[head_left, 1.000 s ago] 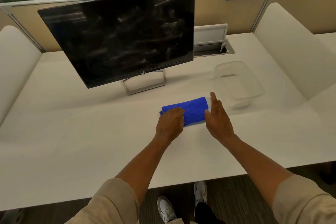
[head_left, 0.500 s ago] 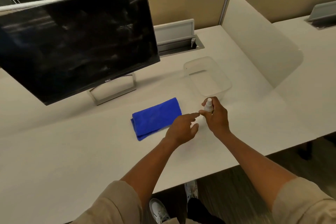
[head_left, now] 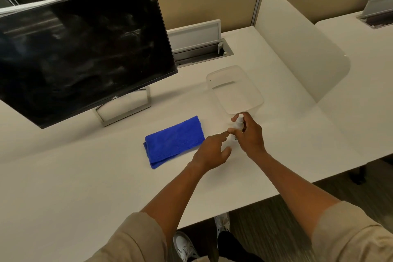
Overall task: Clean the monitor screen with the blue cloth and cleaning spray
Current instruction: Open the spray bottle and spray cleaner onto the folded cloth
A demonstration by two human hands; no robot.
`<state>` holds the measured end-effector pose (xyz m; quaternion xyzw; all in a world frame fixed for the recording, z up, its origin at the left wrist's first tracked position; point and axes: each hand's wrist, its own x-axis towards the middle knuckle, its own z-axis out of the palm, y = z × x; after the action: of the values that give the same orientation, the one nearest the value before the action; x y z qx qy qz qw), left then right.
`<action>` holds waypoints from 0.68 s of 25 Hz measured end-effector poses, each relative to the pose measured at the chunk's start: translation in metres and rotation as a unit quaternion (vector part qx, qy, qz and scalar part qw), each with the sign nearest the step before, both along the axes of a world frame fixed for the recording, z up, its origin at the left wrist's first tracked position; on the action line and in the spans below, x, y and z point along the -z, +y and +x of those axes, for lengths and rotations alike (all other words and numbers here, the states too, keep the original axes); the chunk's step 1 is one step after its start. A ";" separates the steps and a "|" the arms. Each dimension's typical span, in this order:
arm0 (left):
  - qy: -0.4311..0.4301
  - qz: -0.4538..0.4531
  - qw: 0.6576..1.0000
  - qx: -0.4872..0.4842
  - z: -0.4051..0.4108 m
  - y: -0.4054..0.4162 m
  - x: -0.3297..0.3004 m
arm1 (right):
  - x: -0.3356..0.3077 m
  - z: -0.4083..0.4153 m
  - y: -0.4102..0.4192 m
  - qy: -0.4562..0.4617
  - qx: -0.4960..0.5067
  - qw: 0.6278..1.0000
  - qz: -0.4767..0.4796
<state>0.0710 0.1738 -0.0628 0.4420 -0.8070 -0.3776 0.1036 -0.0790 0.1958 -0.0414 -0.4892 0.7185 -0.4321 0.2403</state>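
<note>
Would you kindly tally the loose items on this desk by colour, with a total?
Black: 1, the monitor
Blue: 1, the folded cloth
White: 1, the spray bottle, held in the right hand
Clear: 1, the plastic container
Total: 4

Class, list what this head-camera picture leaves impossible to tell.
- Small white spray bottle: label unreadable, the right hand covers it.
- Black monitor screen: left part cut off by the frame edge.
- Folded blue cloth: underside hidden against the white desk.
</note>
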 end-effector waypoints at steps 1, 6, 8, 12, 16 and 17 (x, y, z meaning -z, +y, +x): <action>0.001 -0.001 1.000 -0.001 -0.001 0.000 0.000 | 0.001 -0.001 0.000 0.003 -0.006 1.000 -0.001; 0.001 0.005 1.000 -0.003 -0.003 -0.003 -0.005 | 0.001 -0.004 0.000 0.014 -0.022 1.000 -0.002; 0.000 0.009 1.000 -0.004 -0.003 -0.004 -0.005 | 0.000 -0.005 0.000 0.021 -0.027 0.999 -0.004; -0.001 0.007 1.000 0.001 0.001 -0.004 -0.007 | -0.002 -0.006 0.004 0.029 -0.040 0.999 0.000; -0.007 -0.002 1.000 0.013 0.008 -0.002 -0.008 | -0.007 -0.004 0.010 0.029 -0.038 0.999 0.014; -0.008 -0.005 1.000 0.015 0.010 -0.001 -0.008 | -0.009 -0.003 0.012 0.025 -0.035 0.999 0.015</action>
<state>0.0813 0.1729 -0.0546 0.4328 -0.8162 -0.3712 0.0938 -0.0817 0.2074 -0.0328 -0.5212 0.7132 -0.3998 0.2447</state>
